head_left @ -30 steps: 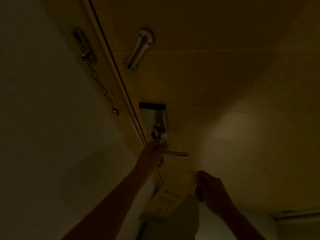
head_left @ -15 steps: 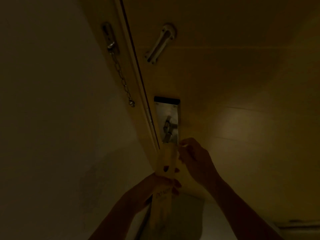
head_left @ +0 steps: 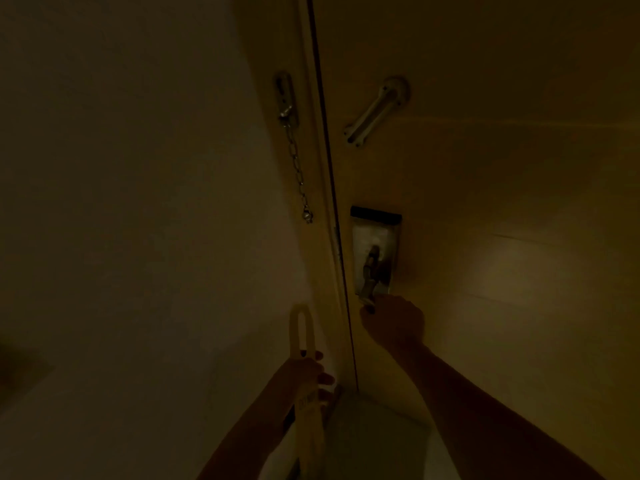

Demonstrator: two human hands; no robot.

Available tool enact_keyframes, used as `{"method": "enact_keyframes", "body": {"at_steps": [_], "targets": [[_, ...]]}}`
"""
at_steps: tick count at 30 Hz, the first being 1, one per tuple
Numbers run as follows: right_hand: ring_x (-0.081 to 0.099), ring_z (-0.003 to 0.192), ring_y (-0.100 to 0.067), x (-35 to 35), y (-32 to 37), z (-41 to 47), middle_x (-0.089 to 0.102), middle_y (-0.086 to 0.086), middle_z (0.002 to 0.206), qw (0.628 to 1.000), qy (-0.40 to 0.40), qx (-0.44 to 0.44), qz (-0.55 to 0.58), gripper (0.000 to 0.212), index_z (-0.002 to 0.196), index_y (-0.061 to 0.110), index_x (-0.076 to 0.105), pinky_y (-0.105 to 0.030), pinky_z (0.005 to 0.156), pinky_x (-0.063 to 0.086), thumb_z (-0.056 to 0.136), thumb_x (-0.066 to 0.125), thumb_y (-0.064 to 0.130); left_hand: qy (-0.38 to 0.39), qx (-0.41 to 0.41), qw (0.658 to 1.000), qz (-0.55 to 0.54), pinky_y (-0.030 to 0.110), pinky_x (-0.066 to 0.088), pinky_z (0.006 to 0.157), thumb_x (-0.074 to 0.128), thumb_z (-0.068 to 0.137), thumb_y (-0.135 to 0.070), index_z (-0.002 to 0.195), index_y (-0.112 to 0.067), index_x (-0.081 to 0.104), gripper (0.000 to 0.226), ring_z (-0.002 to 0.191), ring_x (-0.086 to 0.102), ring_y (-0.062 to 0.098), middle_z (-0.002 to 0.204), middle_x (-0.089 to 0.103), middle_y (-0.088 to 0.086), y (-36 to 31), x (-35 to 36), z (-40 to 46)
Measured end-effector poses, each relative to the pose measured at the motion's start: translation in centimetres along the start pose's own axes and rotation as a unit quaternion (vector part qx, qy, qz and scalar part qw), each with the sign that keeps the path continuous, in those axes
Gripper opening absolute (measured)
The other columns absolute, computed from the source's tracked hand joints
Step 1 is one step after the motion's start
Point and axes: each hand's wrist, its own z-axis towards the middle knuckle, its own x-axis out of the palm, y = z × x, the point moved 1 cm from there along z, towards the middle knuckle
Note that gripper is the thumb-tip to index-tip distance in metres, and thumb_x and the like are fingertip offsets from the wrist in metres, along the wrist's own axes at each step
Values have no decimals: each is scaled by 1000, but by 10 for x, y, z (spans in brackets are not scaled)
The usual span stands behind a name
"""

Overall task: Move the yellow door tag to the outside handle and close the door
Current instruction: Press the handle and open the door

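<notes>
The only writing is on the yellow door tag (head_left: 309, 403), which the left hand (head_left: 300, 375) holds just below its loop. Dark letters run along the tag near the fingers. They begin perhaps with "DO", but the light is too poor and the tag too tilted to read them surely.

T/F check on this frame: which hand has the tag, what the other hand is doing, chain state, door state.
1. The left hand holds the yellow door tag. True.
2. The tag hangs on the door handle. False: it is off the handle, held left of the door edge.
3. The right hand is at the handle's lower end. True.
4. The security chain is latched across the door. False: it hangs loose on the frame.
</notes>
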Motion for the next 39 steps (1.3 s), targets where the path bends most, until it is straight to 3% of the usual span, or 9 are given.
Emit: {"method": "enact_keyframes", "body": {"at_steps": [7, 12, 17, 20, 24, 29, 34, 37, 39], "targets": [[50, 54, -11, 17, 7, -12, 57, 5, 65, 996, -5, 44, 73, 31, 74, 19, 64, -25, 53, 44, 89, 48, 42, -4, 69, 998, -8, 42, 48, 69, 39, 92, 2, 126, 0, 53, 37, 75, 60, 34, 95, 64, 23, -9, -44, -21], [56, 56, -13, 16, 13, -39, 59, 5, 66, 995, 5, 22, 99, 16, 84, 22, 61, -23, 51, 39, 87, 53, 36, 15, 84, 996, -19, 42, 46, 74, 36, 96, -5, 132, 2, 48, 38, 79, 57, 32, 102, 60, 24, -3, -64, -43], [52, 55, -6, 14, 21, -80, 54, 11, 63, 995, 23, 50, 83, 15, 84, 22, 61, -21, 47, 33, 87, 53, 35, 74, 74, 994, -12, 59, 35, 102, 35, 99, -8, 136, 2, 43, 40, 80, 54, 31, 135, 47, 36, 4, -79, -55], [57, 56, -10, 17, 30, -120, 57, 7, 61, 991, 34, 100, 81, 24, 64, 23, 56, -21, 48, 37, 85, 56, 35, 90, 82, 992, 5, 51, 46, 84, 36, 99, -9, 135, 1, 45, 38, 77, 55, 30, 117, 58, 28, 23, -99, -65], [60, 55, -11, 19, 38, -186, 61, 4, 61, 986, 26, 142, 82, 22, 63, 20, 58, -26, 55, 52, 82, 59, 30, 93, 83, 992, 23, 30, 55, 44, 43, 97, -5, 134, 2, 46, 38, 73, 57, 29, 90, 59, 16, 49, -127, -66], [55, 50, -4, 14, 38, -275, 58, 10, 55, 986, 15, 152, 63, 18, 61, 22, 61, -18, 49, 39, 79, 64, 23, 64, 123, 986, 87, 44, 56, 85, 57, 90, -12, 134, -8, 48, 46, 84, 67, 25, 104, 66, 12, 95, -149, -58], [49, 44, -4, 4, 24, -380, 48, 11, 45, 985, 9, 167, 45, 29, 52, 29, 55, -14, 43, 28, 76, 69, 21, 45, 200, 946, 253, 14, 43, 57, 48, 92, -9, 123, 1, 58, 34, 78, 62, 10, 120, 64, 17, 142, -154, -82], [52, 43, -7, -2, 8, -437, 50, 6, 45, 984, 16, 173, 33, 27, 50, 24, 58, -20, 44, 42, 74, 71, 17, 82, 269, 901, 331, 14, 45, 58, 49, 92, -12, 125, -14, 58, 35, 62, 55, -4, 86, 62, -6, 168, -151, -95], [61, 58, -14, -11, -3, -475, 55, 7, 58, 981, 52, 188, 14, 16, 65, 27, 63, -28, 59, 51, 75, 71, 17, 101, 264, 892, 352, 26, 48, 59, 51, 89, -15, 102, -27, 65, 23, 58, 58, 4, 72, 58, -5, 185, -140, -102]]}}
